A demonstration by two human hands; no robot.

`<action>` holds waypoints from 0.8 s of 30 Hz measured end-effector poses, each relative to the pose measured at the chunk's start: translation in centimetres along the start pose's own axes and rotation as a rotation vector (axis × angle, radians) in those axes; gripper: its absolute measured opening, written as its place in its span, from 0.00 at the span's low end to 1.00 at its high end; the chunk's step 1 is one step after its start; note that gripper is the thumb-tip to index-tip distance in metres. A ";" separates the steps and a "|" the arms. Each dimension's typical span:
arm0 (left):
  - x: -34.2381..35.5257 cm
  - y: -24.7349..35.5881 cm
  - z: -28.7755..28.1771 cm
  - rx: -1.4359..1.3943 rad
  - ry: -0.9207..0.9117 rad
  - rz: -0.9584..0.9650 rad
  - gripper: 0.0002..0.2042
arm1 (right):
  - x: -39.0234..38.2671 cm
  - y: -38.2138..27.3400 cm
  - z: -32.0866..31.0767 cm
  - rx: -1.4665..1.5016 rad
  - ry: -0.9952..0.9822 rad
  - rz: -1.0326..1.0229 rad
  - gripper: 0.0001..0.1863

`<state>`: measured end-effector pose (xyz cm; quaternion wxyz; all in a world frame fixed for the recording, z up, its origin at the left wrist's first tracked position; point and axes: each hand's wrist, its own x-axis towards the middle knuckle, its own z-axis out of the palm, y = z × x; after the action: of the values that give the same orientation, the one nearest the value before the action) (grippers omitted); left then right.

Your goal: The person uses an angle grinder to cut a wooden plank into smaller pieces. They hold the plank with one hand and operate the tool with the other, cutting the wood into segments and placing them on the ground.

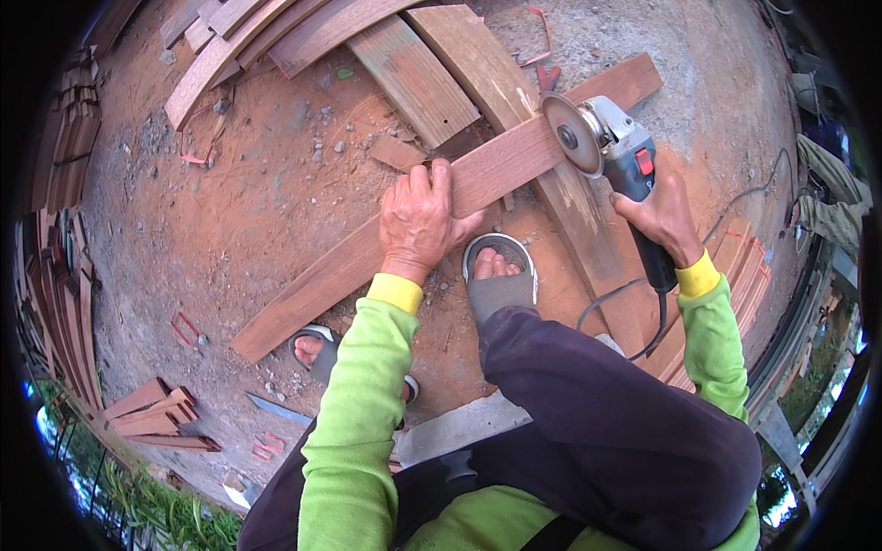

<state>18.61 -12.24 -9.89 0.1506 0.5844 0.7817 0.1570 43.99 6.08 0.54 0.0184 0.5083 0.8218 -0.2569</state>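
Note:
A long reddish-brown wooden plank [501, 170] slants from the lower left up to the upper right, resting across a thicker timber [579, 220]. My left hand [420, 216] is closed over the plank near its middle, fingers curled over the far edge and thumb along the near side. In my right hand [669, 213] is an angle grinder [631, 151] with a grey body and a red switch. Its round disc [571, 136] stands at the plank's right part; whether it touches the wood or spins I cannot tell. The grinder's black cord [663, 317] trails down below my right wrist.
My sandalled foot [501, 275] is close beside the plank. Stacked boards [303, 32] lie at the far side, others [60, 275] at the left. A saw-like blade [278, 410] lies near my other foot [312, 351]. Another person's trouser legs [831, 197] show at the right.

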 end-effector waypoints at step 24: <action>0.0 0.0 0.0 0.018 0.005 0.002 0.39 | 0.5 0.6 0.2 -0.014 -0.021 -0.010 0.29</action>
<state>18.62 -12.28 -9.87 0.1433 0.5861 0.7829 0.1514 44.19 6.60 -0.01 0.0291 0.5015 0.8257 -0.2565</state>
